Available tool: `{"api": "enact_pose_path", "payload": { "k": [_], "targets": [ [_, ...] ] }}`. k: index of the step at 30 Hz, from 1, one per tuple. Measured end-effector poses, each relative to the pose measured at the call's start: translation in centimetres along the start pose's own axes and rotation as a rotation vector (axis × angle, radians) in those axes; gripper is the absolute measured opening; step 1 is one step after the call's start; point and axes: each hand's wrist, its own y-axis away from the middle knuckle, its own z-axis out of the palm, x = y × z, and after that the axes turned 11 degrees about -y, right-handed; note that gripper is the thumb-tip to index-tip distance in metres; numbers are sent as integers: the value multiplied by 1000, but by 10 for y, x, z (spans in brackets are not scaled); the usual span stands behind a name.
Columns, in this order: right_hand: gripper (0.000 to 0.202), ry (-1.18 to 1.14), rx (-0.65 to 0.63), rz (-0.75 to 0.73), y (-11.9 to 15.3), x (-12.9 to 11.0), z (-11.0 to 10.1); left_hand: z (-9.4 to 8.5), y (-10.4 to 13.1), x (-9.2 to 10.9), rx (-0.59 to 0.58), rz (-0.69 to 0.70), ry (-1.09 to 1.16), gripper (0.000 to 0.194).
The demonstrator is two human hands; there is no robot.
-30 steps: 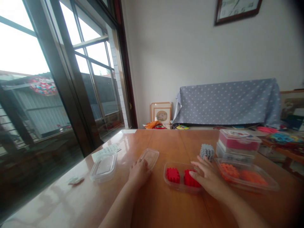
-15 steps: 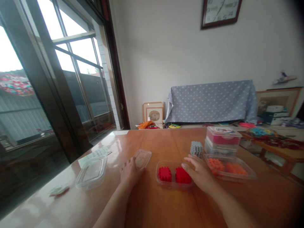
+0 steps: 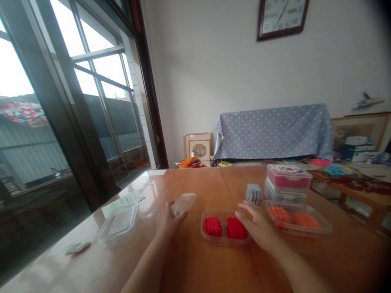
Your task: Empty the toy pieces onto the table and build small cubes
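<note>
My left hand (image 3: 168,219) is closed on the near left edge of a small clear plastic lid (image 3: 185,202), thumb on the near side. My right hand (image 3: 255,221) is open, fingers stretched out, at the right end of a clear plastic container (image 3: 224,240). Whether it touches the rim I cannot tell. In that container lie two red toothed block stacks (image 3: 213,226), side by side. Just beyond my right hand stands a grey toothed block stack (image 3: 253,193) on the table.
To the right, a clear container (image 3: 324,228) holds orange toothed blocks (image 3: 305,219). Behind it are stacked boxes, a pink one (image 3: 288,179) on top. At left lie another clear plastic lid or tray (image 3: 119,221), a printed sheet (image 3: 124,200) and a small pale item (image 3: 77,247).
My left hand's fingers have drawn in from lying spread beside the lid to closing on its edge. My right hand stays nearly where it was. The view has shifted slightly.
</note>
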Motion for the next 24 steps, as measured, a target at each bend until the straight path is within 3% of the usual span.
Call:
{"api": "enact_pose_path", "payload": {
  "k": [4,10,14,19,24],
  "targets": [
    [52,-26,39,-10,-1,-3,-2,-16,10,8,-106,-12,543,62],
    [56,-158,86,21,3,-19,-11,-46,30,20,-576,69,1190,60],
    [62,-301,91,68,8,-33,-18,-52,43,27,-758,115,1271,60],
    [65,-423,75,31,15,-48,-22,-41,55,37,-998,188,1363,59],
    [51,-445,26,11,18,-55,-20,-43,63,51,-1134,215,1324,70]
  ]
}}
